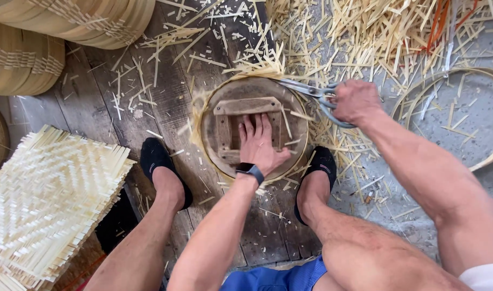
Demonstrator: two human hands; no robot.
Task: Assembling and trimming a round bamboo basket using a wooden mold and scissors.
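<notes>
Lying on plank floor [149, 102] between both feet — round wooden form [254, 126] over woven bamboo, strip ends sticking out around rim. Stack of woven bamboo mats [47, 199] at left. Left hand [260, 143] flat on form, fingers together, pressing. Right hand [355, 101] clamped on scissors [311, 92] — blades at form's upper-right edge.
</notes>
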